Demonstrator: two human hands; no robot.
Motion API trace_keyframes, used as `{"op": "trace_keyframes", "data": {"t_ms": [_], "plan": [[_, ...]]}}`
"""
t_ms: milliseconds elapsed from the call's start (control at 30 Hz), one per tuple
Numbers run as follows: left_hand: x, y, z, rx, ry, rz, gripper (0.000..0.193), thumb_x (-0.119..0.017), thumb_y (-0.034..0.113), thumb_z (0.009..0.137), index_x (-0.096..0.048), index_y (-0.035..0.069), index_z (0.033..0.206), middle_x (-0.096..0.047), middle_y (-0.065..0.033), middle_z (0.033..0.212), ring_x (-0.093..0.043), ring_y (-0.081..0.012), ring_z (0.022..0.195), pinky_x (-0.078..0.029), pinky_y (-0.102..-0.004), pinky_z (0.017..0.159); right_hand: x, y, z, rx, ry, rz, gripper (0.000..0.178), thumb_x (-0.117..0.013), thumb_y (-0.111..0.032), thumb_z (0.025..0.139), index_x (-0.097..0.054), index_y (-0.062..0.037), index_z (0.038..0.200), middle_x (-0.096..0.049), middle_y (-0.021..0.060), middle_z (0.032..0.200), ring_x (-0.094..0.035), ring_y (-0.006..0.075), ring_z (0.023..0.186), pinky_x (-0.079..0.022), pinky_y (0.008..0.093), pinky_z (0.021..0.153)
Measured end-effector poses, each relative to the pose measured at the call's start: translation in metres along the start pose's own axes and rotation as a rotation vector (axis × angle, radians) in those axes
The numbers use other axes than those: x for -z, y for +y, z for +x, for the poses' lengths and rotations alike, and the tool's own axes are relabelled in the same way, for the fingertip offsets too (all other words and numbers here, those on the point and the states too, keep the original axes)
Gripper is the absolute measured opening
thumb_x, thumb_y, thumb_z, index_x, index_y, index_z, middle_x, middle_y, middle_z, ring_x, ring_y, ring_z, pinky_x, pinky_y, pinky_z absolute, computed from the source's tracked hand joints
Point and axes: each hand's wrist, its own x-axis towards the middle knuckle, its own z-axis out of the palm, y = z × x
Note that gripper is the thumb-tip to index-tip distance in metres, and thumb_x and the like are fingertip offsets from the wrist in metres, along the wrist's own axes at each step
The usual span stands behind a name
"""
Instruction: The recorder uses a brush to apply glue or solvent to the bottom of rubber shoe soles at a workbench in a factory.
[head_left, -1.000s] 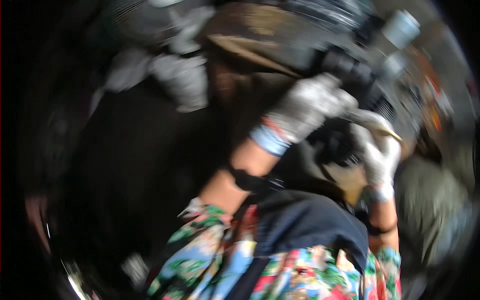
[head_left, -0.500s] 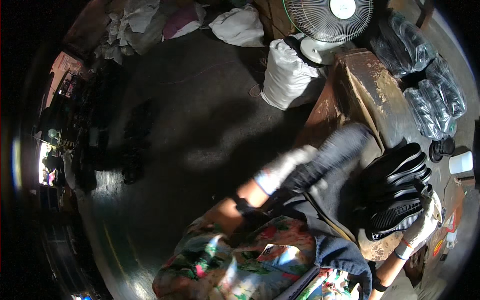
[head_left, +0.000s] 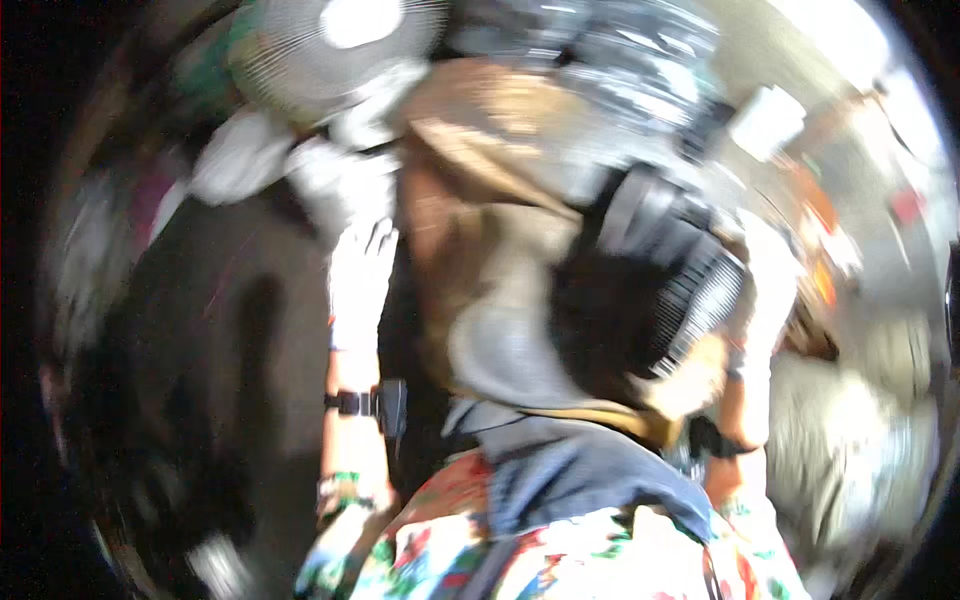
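Observation:
My left hand (head_left: 362, 275), in a white glove, reaches forward at the left of the worktop with its fingers stretched out. Nothing shows in it. A heap of black shoe soles (head_left: 650, 265) lies in front of me to the right; one ridged, grey-lit edge faces my right hand. My right hand (head_left: 768, 275), also gloved, is at the right side of these soles. Its fingers are smeared by motion, so I cannot tell whether it grips one.
A worn brown board (head_left: 490, 100) rises at the worktop's far side. Behind it are clear-wrapped bundles (head_left: 640, 60) and a white container (head_left: 767, 123). A fan (head_left: 350, 60) and a white sack (head_left: 335, 185) stand far left. Pale sacks (head_left: 835, 430) lie at right.
The view has swung right. The blurred dark sole that was in my left hand is no longer there, and that arm now stretches forward. My right hand stays by the soles.

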Motion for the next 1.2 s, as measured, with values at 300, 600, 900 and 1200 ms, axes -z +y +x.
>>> {"op": "trace_keyframes", "data": {"t_ms": [300,600,900,1200], "plan": [[0.122,0.215,0.109,-0.029,0.471,-1.473,0.032,-0.067,0.017,0.095,-0.067,0.003,0.124,-0.057,-0.0237,0.135,-0.055,-0.0393,0.127,-0.045,-0.0464,0.11,0.04,0.072,0.019,-0.208,0.283,0.763,0.026,-0.054,-0.004,0.103,-0.074,0.0002,0.119,-0.074,0.0122,0.117,-0.069,0.0212,0.109,-0.053,0.0344,0.1],[0.151,0.217,0.143,-0.398,0.957,-1.246,0.024,-0.078,0.008,0.086,-0.073,0.013,0.109,-0.062,-0.0135,0.133,-0.057,-0.0399,0.129,-0.045,-0.0486,0.111,0.032,0.179,0.038,-0.252,0.406,0.479,0.021,-0.061,-0.012,0.102,-0.073,-0.0016,0.116,-0.073,0.0102,0.117,-0.067,0.022,0.11,-0.051,0.033,0.099],[0.181,0.134,0.17,-0.651,0.883,-0.908,0.035,-0.073,0.002,0.065,-0.075,0.02,0.096,-0.063,-0.0072,0.13,-0.052,-0.0344,0.138,-0.034,-0.0613,0.121,-0.003,0.24,0.086,-0.196,0.23,0.012,0.016,-0.071,-0.032,0.086,-0.081,-0.0201,0.089,-0.076,0.0071,0.083,-0.073,0.0271,0.087,-0.054,0.0372,0.085],[0.203,0.05,0.189,-0.252,0.156,-1.326,0.026,-0.064,0.014,0.095,-0.062,0.003,0.118,-0.066,-0.0156,0.103,-0.063,-0.0267,0.085,-0.051,-0.0391,0.078,-0.062,0.274,0.089,-0.032,0.035,-0.298,0.024,-0.058,-0.031,0.095,-0.077,-0.0189,0.103,-0.078,0.0058,0.101,-0.072,0.0279,0.091,-0.053,0.0422,0.085]]}}
